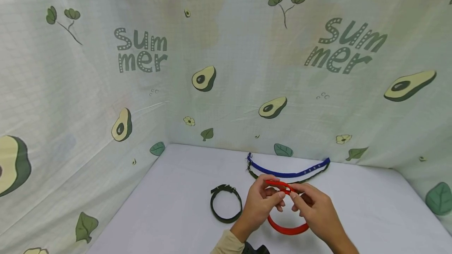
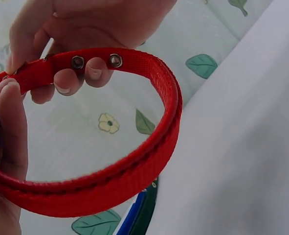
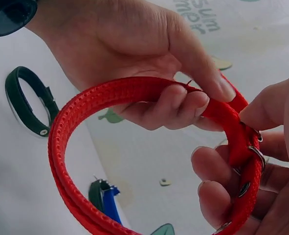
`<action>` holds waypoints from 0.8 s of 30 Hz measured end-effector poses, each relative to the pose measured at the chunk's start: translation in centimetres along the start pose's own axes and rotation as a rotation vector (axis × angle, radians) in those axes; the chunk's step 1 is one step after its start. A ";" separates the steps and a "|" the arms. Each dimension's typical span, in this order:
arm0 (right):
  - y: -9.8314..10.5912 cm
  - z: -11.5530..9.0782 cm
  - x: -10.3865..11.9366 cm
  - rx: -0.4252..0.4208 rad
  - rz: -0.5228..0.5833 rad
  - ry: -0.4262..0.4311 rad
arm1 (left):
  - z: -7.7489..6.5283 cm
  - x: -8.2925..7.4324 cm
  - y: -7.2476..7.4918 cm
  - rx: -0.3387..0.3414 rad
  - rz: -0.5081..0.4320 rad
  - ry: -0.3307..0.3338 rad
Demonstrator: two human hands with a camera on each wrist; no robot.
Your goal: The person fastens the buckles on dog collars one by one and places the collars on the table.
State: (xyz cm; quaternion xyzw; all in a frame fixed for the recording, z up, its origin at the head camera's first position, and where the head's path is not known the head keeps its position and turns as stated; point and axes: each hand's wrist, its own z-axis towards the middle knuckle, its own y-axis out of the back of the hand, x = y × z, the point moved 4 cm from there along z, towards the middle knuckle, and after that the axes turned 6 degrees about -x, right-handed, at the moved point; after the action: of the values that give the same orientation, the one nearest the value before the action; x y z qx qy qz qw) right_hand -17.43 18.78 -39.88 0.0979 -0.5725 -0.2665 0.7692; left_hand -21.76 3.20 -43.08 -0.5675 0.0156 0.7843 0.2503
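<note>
A red collar [image 1: 288, 231] with metal eyelets is bent into a loop and held above the table by both hands. My left hand [image 1: 259, 204] pinches one part of the band between thumb and fingers. On the other side, my right hand [image 1: 315, 208] grips the band near its overlapped end, the fingertips of both hands close together. In the right wrist view a metal ring [image 3: 257, 157] shows on the red band beside the overlap. Fingers partly hide the buckle area. Eyelets [image 2: 77, 62] line the stretch by the right hand's fingers in the left wrist view.
A dark green collar [image 1: 226, 220], closed in a loop, stands on the white table [image 1: 169, 207] left of the hands. Behind them lies a blue collar [image 1: 282, 175] alongside a dark green one [image 1: 252, 174]. A printed curtain [image 1: 229, 50] hangs around the table.
</note>
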 end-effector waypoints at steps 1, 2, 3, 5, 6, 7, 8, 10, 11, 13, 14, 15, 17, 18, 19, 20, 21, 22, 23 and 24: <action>0.0 0.0 0.0 0.004 -0.001 0.001 | 0.0 0.0 0.0 -0.005 -0.001 0.002; -0.1 0.1 0.0 0.005 -0.002 0.003 | 0.0 0.0 0.0 -0.010 -0.007 0.009; -0.1 0.1 0.1 0.004 -0.003 0.007 | 0.1 0.0 0.0 -0.018 -0.013 0.020; -0.1 0.1 0.1 0.000 -0.002 0.021 | 0.1 0.0 0.1 -0.040 -0.025 0.043; -0.2 0.0 0.1 -0.002 0.002 0.028 | 0.1 0.0 0.1 -0.052 -0.033 0.054; -0.2 0.0 0.2 -0.004 0.006 0.033 | 0.1 0.0 0.1 -0.064 -0.036 0.060; -0.2 -0.1 0.2 -0.005 0.006 0.039 | 0.1 0.0 0.2 -0.077 -0.043 0.063; -0.2 -0.2 0.2 -0.005 0.008 0.048 | 0.1 0.0 0.2 -0.095 -0.049 0.058; -0.2 -0.3 0.2 -0.009 0.014 0.054 | 0.2 -0.1 0.2 -0.097 -0.054 0.056; -0.2 -0.3 0.2 -0.014 0.016 0.065 | 0.2 -0.1 0.2 -0.099 -0.061 0.042; -0.3 -0.4 0.2 -0.017 0.016 0.064 | 0.2 -0.1 0.2 -0.096 -0.068 0.039; -0.3 -0.4 0.2 -0.022 0.016 0.065 | 0.2 -0.1 0.2 -0.094 -0.067 0.038; -0.3 -0.3 0.3 -0.031 0.019 0.063 | 0.2 -0.1 0.2 -0.091 -0.069 0.038; -0.3 -0.3 0.3 -0.035 0.019 0.058 | 0.2 -0.1 0.3 -0.095 -0.070 0.034; -0.3 -0.3 0.3 -0.039 0.021 0.050 | 0.3 -0.1 0.3 -0.097 -0.071 0.034; -0.4 -0.3 0.3 -0.041 0.023 0.042 | 0.3 -0.1 0.3 -0.100 -0.067 0.037; -0.4 -0.2 0.3 -0.045 0.025 0.040 | 0.3 -0.2 0.3 -0.105 -0.065 0.039; -0.4 -0.2 0.3 -0.045 0.026 0.035 | 0.3 -0.2 0.3 -0.109 -0.065 0.038; -0.4 -0.2 0.3 -0.046 0.028 0.031 | 0.3 -0.1 0.3 -0.114 -0.064 0.039; -0.4 -0.2 0.2 -0.046 0.031 0.027 | 0.3 -0.1 0.4 -0.119 -0.064 0.040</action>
State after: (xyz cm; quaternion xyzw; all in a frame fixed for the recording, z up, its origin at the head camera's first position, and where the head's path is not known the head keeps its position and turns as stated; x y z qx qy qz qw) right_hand -17.31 18.31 -39.90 0.0749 -0.5572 -0.2666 0.7829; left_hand -22.15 2.92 -42.92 -0.5970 -0.0443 0.7640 0.2407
